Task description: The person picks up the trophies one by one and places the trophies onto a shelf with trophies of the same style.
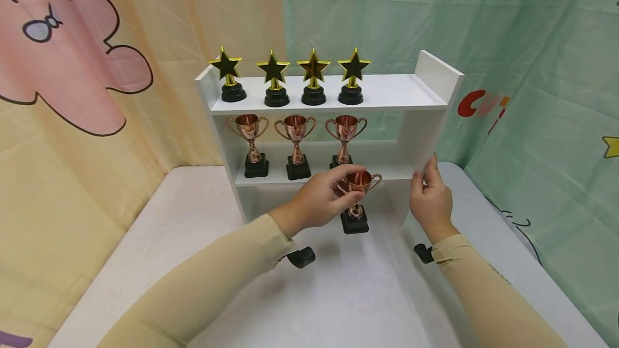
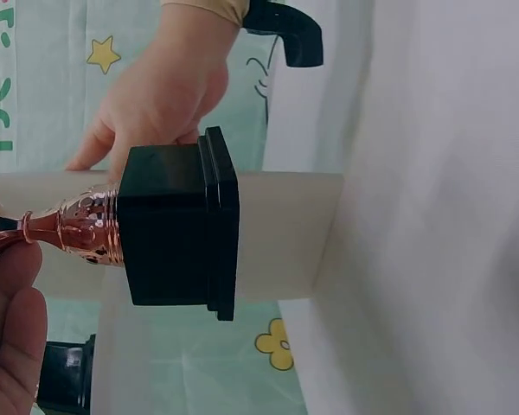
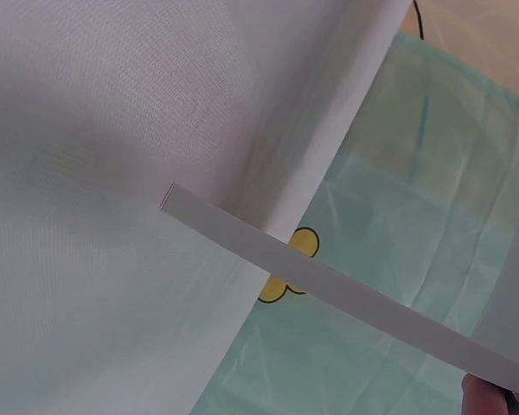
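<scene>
My left hand (image 1: 319, 197) holds a rose-gold trophy cup (image 1: 360, 180) by its bowl, in front of the shelf's middle board. The cup hangs upright. Its black base (image 2: 177, 226) shows large in the left wrist view. Against the right side panel (image 3: 329, 287) of the white shelf (image 1: 394, 93), my right hand (image 1: 432, 200) grips the front edge with thumb and fingers. Three matching trophy cups (image 1: 296, 129) stand in a row on the middle board, the rightmost partly hidden behind my left hand.
Several gold star trophies (image 1: 313, 69) with black bases line the top board. The shelf stands on a table with a white cloth (image 1: 348, 294). Printed curtains (image 1: 532, 42) hang behind and at the sides.
</scene>
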The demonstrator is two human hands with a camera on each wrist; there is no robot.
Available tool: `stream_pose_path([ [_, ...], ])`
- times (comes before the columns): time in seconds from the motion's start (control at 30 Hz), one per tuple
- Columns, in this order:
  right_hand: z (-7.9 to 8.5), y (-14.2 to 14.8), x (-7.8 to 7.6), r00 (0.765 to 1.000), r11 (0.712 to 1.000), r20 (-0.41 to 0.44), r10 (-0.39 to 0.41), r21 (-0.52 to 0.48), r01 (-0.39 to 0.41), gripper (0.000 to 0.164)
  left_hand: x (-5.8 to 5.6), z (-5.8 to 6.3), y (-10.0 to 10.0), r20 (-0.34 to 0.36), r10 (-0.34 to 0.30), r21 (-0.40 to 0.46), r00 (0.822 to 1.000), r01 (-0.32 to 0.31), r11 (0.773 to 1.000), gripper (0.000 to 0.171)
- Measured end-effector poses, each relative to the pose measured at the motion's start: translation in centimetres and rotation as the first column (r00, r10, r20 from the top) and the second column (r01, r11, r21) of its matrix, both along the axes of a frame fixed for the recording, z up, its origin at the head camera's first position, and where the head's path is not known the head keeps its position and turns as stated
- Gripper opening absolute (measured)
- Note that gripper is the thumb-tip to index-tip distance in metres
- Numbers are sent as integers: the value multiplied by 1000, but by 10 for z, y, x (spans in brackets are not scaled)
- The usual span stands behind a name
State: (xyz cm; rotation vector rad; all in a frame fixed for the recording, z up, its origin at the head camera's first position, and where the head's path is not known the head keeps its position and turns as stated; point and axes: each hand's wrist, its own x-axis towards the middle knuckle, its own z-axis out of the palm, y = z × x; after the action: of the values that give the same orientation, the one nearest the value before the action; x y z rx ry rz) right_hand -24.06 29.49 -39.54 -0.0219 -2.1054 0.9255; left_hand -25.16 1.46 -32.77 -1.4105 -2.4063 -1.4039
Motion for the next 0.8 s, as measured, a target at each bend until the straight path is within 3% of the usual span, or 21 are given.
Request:
stream_pose_path([
  [0.8,0,0,-1,1000,1000,11,-19,23,19,57,-11,39,26,-111,-17,6,994,18,1000,52],
])
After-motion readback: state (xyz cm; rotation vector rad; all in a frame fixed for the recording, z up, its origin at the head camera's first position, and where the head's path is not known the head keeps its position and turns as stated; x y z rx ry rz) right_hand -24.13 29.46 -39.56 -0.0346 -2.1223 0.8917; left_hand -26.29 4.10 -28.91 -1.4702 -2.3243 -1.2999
